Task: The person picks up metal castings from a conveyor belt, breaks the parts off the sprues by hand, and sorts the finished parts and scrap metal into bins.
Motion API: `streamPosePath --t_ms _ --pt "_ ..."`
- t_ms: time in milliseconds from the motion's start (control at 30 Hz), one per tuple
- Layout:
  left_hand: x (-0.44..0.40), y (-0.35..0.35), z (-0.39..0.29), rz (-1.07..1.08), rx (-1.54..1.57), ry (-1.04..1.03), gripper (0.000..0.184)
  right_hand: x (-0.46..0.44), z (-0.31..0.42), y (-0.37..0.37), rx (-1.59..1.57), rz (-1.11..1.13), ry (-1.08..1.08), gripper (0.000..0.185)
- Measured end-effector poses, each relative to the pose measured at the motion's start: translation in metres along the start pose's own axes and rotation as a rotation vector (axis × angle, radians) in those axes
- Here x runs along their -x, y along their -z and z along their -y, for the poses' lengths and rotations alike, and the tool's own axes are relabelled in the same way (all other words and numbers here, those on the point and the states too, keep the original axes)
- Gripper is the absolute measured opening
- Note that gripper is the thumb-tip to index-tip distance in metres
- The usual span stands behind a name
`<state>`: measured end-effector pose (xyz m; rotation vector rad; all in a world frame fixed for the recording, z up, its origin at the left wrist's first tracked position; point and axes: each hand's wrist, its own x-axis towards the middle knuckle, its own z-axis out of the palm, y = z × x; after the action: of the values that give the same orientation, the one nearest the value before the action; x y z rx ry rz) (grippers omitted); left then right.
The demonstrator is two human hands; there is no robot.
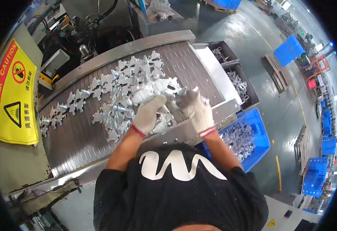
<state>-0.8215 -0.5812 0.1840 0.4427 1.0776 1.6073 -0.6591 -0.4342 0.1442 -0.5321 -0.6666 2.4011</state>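
The grey floor (249, 65) extends beyond the station to my right, marked with yellow lines. The slatted conveyor belt (72, 142) spans the space before me, bounded on its far side by a metal rail (114, 54) and on its near side by a metal edge over which my hands reach. The heap of silver castings (128, 73) lies on the belt, densest around and ahead of my hands and thinning to a narrow trail toward the left. A blue bin (261, 133), holding many small metal pieces, stands beside the belt's near right corner, partly hidden by my right forearm. Two dark crates (253, 98), also containing metal parts, stand past the belt's right end, next to a white panel (222, 77). A caution sign (16, 94), red and yellow with a hot-surface symbol, is fixed at far left. My left hand (148, 115), in a pale glove with a red cuff, is at the heap's near side; I cannot tell whether its fingers have closed on a casting. My right hand (199, 113), gloved alike, has its fingers bent toward the left; blur at their tips leaves its grip undetermined. A single casting (113, 135) lies at the heap's near left border.
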Motion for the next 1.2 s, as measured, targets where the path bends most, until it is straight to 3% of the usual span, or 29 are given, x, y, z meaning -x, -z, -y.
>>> streamPosePath --t_ms 33,67,133,167,233,267,300,333,367,400,433,467,500,533,567,600,667,700,733,767,833,900,933,1000,1033,1100,1133,1167,1200 --pt "0.002 0.002 0.001 0.068 0.028 0.058 0.037 0.007 0.015 -0.022 0.341 0.063 0.030 0.071" --pt "0.005 -0.001 0.004 0.074 0.020 0.072 0.037 0.008 0.025 -0.029 1.057 0.277 0.341 0.070" --pt "0.005 -0.015 0.012 0.174 -0.276 -0.005 0.040 -0.019 0.027 -0.043 0.843 0.250 0.191 0.065" --pt "0.000 -0.016 0.018 0.154 -0.247 0.158 0.041 -0.010 0.026 -0.060 0.377 0.109 -0.006 0.053" --pt "-0.007 -0.009 0.037 0.078 -0.194 0.225 0.040 -0.015 0.027 -0.056 0.985 0.139 0.290 0.044" --pt "-0.010 -0.004 0.045 0.134 -0.196 0.149 0.039 -0.008 0.021 -0.057 0.777 0.042 0.191 0.036" --pt "-0.011 -0.005 0.041 0.083 -0.344 0.153 0.040 -0.009 0.014 -0.057 0.770 0.036 0.193 0.036" --pt "-0.012 -0.008 0.037 0.033 -0.488 0.156 0.041 -0.010 0.006 -0.053 1.052 -0.086 0.383 0.034" --pt "-0.020 -0.006 0.055 -0.153 -0.644 0.121 0.032 -0.009 -0.002 -0.051 1.331 -0.217 0.571 0.033" --pt "-0.027 0.003 0.059 -0.239 -1.083 -0.201 0.034 0.001 0.000 -0.064 1.434 -0.215 0.646 0.028" --pt "-0.029 0.008 0.053 -0.313 -1.504 -0.552 0.036 0.009 -0.003 -0.067 1.396 -0.207 0.601 0.029" --pt "-0.025 0.011 0.047 -0.306 -1.495 -0.547 0.039 0.012 -0.004 -0.069 1.349 -0.209 0.570 0.031" --pt "-0.028 0.014 0.044 -0.262 -1.324 -0.408 0.040 0.005 -0.009 -0.052 1.518 -0.204 0.756 0.030" --pt "-0.028 0.017 0.045 -0.210 -1.150 -0.257 0.042 0.009 -0.005 -0.048 1.336 -0.268 0.724 0.029" --pt "-0.025 0.020 0.051 -0.220 -1.474 -0.333 0.044 0.012 0.001 -0.042 1.149 -0.334 0.703 0.028" --pt "-0.021 -0.011 0.022 -0.243 -0.730 -0.025 0.048 0.020 0.012 -0.027 0.993 -0.381 0.663 0.027" --pt "-0.012 -0.020 0.008 -0.202 -0.221 -0.004 0.048 0.041 0.029 0.025 0.596 -0.398 0.733 0.031" --pt "-0.018 -0.015 0.017 -0.195 0.038 -0.046 0.045 0.058 0.047 0.057 0.669 -0.450 0.677 0.033" --pt "-0.020 -0.008 0.019 -0.184 0.107 -0.030 0.042 0.089 0.063 0.056 1.085 -0.591 0.695 0.035" --pt "-0.021 -0.005 0.020 -0.169 0.180 -0.014 0.040 0.101 0.066 0.112 1.405 -0.682 0.784 0.044" --pt "-0.032 0.006 0.033 -0.197 0.194 -0.019 0.036 0.137 0.085 0.117 1.864 -0.926 0.122 0.056" --pt "-0.038 -0.008 0.036 -0.171 0.275 -0.058 0.038 0.151 0.074 0.158 2.320 -0.957 -0.069 0.065" --pt "-0.037 -0.018 0.036 -0.173 0.328 -0.045 0.041 0.149 0.076 0.151 2.243 -0.942 -0.183 0.065" --pt "-0.052 -0.012 0.048 -0.199 0.341 -0.095 0.049 0.138 0.067 0.157 2.048 -0.814 0.276 0.062" --pt "-0.048 -0.028 0.040 -0.199 0.392 -0.111 0.051 0.129 0.064 0.112 1.718 -0.773 0.277 0.056" --pt "-0.054 -0.047 0.038 -0.252 0.458 -0.116 0.052 0.109 0.045 0.054 1.152 -0.461 0.250 0.050" --pt "-0.059 -0.040 0.044 -0.166 0.395 -0.123 0.055 0.098 0.025 0.041 0.924 -0.281 0.172 0.041" --pt "-0.065 -0.029 0.058 -0.139 0.300 -0.096 0.055 0.077 -0.013 0.070 1.174 0.085 0.471 0.034" --pt "-0.069 -0.024 0.066 -0.111 0.206 -0.075 0.055 0.069 -0.015 0.023 0.573 -0.027 -0.036 0.032"
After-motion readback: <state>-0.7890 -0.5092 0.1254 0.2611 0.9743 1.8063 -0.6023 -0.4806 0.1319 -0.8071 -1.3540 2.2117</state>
